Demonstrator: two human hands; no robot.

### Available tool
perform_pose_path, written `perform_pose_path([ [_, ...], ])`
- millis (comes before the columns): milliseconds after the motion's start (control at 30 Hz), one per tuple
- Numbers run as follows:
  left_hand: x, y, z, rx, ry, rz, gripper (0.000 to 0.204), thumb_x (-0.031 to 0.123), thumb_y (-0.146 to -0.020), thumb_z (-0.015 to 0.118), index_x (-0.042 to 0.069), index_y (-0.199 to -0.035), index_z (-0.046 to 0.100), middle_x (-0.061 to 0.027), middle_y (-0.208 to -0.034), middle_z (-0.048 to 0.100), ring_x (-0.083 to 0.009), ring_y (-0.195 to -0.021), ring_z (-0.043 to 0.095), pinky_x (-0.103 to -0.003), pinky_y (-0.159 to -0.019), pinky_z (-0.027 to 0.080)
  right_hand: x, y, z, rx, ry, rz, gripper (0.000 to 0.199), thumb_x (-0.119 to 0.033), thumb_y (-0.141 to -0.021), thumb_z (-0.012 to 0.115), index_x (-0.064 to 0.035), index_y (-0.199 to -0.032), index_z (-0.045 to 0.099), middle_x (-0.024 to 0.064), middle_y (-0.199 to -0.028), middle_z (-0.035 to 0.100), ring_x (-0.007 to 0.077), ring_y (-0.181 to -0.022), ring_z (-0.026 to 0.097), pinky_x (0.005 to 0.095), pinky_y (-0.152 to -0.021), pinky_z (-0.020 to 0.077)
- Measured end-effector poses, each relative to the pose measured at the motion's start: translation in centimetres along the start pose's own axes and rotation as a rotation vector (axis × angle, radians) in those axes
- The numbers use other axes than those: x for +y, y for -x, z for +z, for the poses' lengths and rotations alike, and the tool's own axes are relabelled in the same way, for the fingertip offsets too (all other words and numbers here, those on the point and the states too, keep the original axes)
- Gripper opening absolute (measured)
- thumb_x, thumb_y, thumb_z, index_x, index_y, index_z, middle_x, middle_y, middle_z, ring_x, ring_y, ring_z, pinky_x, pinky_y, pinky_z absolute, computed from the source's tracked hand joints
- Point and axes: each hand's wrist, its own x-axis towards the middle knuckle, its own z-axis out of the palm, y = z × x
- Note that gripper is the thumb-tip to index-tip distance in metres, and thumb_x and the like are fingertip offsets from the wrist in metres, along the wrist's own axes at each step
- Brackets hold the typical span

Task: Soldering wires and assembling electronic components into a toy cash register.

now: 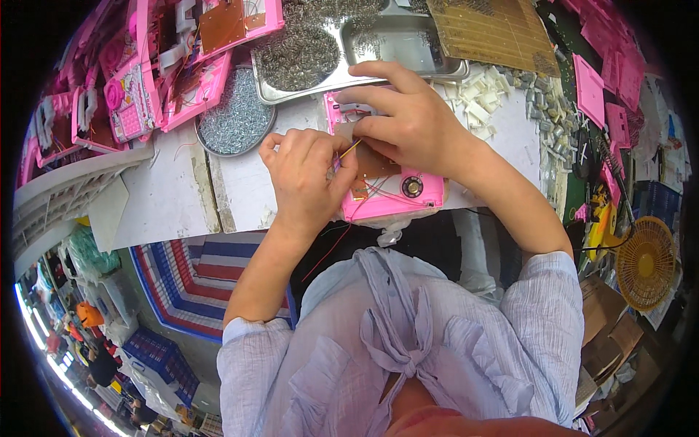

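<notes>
My left hand point(309, 171) is closed, its fingers curled over the left edge of a pink plastic toy housing point(397, 207). A thin yellow strip point(349, 149) with some purple beside it sticks out of that grip. My right hand point(415, 120) reaches over the housing from the right. Its outer fingers are raised, while its thumb and nearest fingers come together at the strip's upper end; what they pinch is hidden. Inside the housing lie a brown circuit board point(378, 166), thin wires and a round black speaker point(412, 187).
Behind my hands stands a metal tray point(291, 91) of springs; left of it is a round dish point(237, 113) of small screws. White plastic pieces point(477, 98) lie to the right, below a cardboard sheet point(495, 33). Pink housings point(193, 95) pile up at left. A yellow fan point(646, 262) stands at right.
</notes>
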Motion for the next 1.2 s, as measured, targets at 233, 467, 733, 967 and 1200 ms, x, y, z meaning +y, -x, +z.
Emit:
perform_pose_path([
  [233,-0.3,-0.3,-1.1,-0.073,-0.065,-0.022,0.020,0.012,-0.078,0.078,0.011,-0.096,0.070,-0.0021,-0.091,0.066,-0.0215,-0.083,0.060,-0.041,-0.086,0.038,-0.1,1.1,-1.0,0.109,-0.044,0.048,0.017,-0.010,-0.070,0.080,-0.0098,-0.086,0.075,0.0035,-0.117,0.071,0.0332,-0.122,0.059,0.0433,-0.095,0.0533],
  [467,3.8,-2.7,0.9,-0.219,0.604,-0.269,0.031,0.000,-0.085,0.073,0.002,-0.116,0.069,-0.0134,-0.100,0.071,-0.0238,-0.074,0.068,-0.031,-0.063,0.055,-1.0,4.5,-3.2,0.259,-0.148,0.241,0.019,-0.010,-0.070,0.083,-0.0120,-0.088,0.077,0.0042,-0.123,0.071,0.0332,-0.123,0.054,0.0437,-0.101,0.0480],
  [733,3.7,-5.5,1.1,-0.338,0.605,-0.303,0.010,0.003,-0.089,0.072,0.001,-0.099,0.074,-0.0096,-0.080,0.068,-0.0205,-0.066,0.066,-0.031,-0.062,0.053,-0.8,6.1,-2.6,0.349,-0.331,0.449,0.019,-0.008,-0.072,0.084,-0.0103,-0.090,0.078,0.0071,-0.124,0.072,0.0315,-0.126,0.053,0.0444,-0.108,0.0422],
  [967,4.0,-5.1,1.8,-0.234,0.470,-0.218,0.007,0.005,-0.087,0.073,0.001,-0.092,0.070,-0.0084,-0.076,0.063,-0.0213,-0.062,0.059,-0.034,-0.057,0.047,-3.9,10.1,-6.2,0.400,-0.003,0.604,0.015,-0.005,-0.076,0.080,-0.0080,-0.090,0.075,0.0090,-0.123,0.070,0.0300,-0.122,0.055,0.0422,-0.105,0.0438],
  [1200,4.1,-5.4,1.9,-0.216,0.249,-0.005,0.008,0.012,-0.083,0.077,0.010,-0.088,0.071,-0.0035,-0.079,0.063,-0.0223,-0.077,0.058,-0.037,-0.079,0.039,-4.1,30.4,-20.6,1.536,-0.560,1.033,0.028,-0.022,-0.103,0.064,0.0014,-0.118,0.062,0.0114,-0.109,0.064,0.0195,-0.088,0.056,0.0339,-0.077,0.0486],
])
